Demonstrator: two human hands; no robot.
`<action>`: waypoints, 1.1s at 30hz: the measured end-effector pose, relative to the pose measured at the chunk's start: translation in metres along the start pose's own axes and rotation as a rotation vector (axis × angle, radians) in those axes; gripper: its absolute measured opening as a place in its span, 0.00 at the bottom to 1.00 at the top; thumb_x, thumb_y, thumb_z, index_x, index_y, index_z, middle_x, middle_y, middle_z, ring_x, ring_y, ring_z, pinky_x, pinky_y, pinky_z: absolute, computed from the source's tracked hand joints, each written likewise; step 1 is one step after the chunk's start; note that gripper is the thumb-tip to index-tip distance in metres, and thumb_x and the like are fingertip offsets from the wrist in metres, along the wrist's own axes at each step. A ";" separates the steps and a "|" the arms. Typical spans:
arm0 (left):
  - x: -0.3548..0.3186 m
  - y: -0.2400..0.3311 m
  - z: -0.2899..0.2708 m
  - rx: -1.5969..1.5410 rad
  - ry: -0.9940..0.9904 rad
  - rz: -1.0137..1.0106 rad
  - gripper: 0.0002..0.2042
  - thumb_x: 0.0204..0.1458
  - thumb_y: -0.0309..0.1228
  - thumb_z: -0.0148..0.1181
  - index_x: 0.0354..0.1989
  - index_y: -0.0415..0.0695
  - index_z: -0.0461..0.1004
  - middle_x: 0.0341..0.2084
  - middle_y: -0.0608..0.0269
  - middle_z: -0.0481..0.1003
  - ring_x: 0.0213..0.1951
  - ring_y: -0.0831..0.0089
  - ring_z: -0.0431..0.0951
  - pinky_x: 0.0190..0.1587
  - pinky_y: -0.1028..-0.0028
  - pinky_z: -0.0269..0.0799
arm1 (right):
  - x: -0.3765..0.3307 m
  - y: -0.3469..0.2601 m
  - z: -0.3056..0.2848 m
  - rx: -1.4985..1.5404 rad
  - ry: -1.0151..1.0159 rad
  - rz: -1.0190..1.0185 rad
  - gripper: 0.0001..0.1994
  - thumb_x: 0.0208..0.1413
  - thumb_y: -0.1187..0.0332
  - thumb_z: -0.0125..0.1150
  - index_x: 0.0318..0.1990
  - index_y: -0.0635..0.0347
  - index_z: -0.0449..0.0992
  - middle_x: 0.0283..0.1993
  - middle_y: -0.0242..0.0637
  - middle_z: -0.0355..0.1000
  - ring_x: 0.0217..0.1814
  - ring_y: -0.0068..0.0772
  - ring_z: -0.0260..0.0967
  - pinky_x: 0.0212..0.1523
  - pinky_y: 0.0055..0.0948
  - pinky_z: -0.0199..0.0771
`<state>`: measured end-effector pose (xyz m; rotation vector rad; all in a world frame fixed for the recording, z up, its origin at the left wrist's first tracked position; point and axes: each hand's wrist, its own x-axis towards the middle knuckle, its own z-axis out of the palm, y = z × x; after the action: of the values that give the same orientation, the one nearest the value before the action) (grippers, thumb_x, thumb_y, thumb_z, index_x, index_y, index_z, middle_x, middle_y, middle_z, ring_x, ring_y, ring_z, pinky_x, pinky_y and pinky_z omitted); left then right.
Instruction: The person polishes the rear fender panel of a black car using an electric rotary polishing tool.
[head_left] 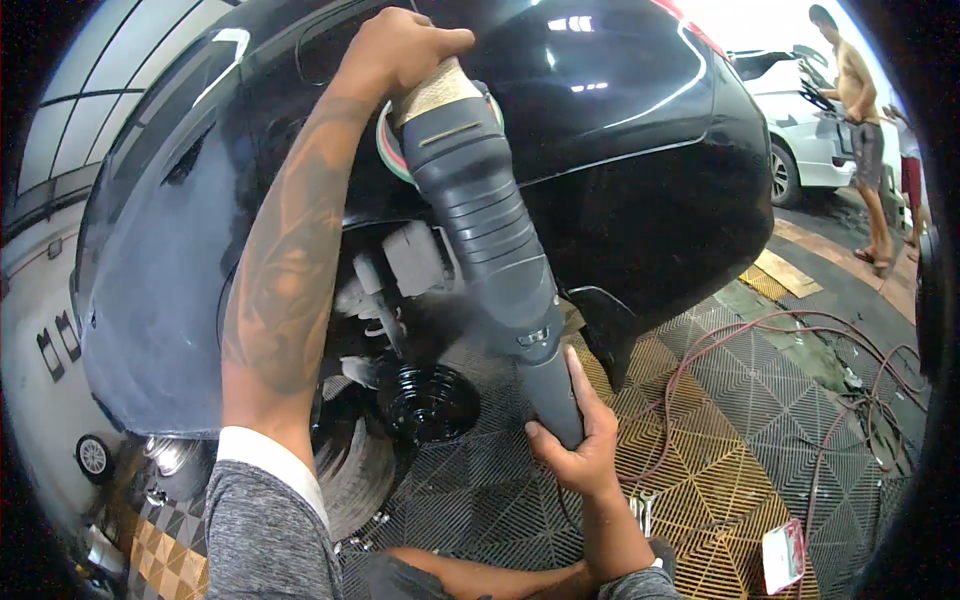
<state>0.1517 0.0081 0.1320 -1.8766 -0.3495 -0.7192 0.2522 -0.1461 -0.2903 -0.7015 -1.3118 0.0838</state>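
Two hands grip a grey polisher (487,220) against the black car (620,120): left hand (400,45) clamped on its head at 12 o'clock, right hand (580,440) wrapped round the handle at 6 o'clock. Its pad is hidden behind the head.

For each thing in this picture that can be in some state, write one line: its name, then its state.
polisher: held in both hands, head pressed against the black car's body.
left hand: closed over the polisher's head.
right hand: gripping the polisher's rear handle.
black car: glossy, parked on the grid floor.
hose: lying loose in loops on the floor.
white car: parked behind, a person standing beside it.
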 end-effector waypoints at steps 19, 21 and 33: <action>-0.045 -0.007 -0.025 0.063 -0.112 -0.093 0.13 0.51 0.44 0.60 0.42 0.59 0.83 0.37 0.54 0.81 0.43 0.53 0.82 0.47 0.61 0.76 | -0.003 -0.008 0.012 0.090 -0.120 0.103 0.44 0.46 0.71 0.71 0.71 0.69 0.56 0.60 0.55 0.72 0.58 0.38 0.75 0.59 0.30 0.70; -0.067 -0.015 -0.039 -0.372 -0.110 -0.567 0.15 0.50 0.45 0.60 0.39 0.50 0.83 0.37 0.51 0.81 0.42 0.54 0.82 0.47 0.63 0.75 | -0.003 -0.010 0.025 0.067 -0.203 0.059 0.43 0.47 0.70 0.71 0.72 0.67 0.56 0.65 0.57 0.68 0.63 0.44 0.72 0.62 0.33 0.69; -0.102 -0.028 -0.047 -0.465 -0.024 -0.672 0.24 0.47 0.50 0.61 0.33 0.37 0.83 0.31 0.49 0.82 0.35 0.60 0.82 0.44 0.66 0.75 | -0.005 -0.010 0.044 0.081 -0.251 -0.019 0.43 0.46 0.71 0.71 0.71 0.69 0.58 0.65 0.59 0.67 0.62 0.48 0.73 0.62 0.34 0.69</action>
<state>0.0427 -0.0142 0.1014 -2.2144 -0.9156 -1.3136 0.2079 -0.1373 -0.2861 -0.6228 -1.5461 0.2142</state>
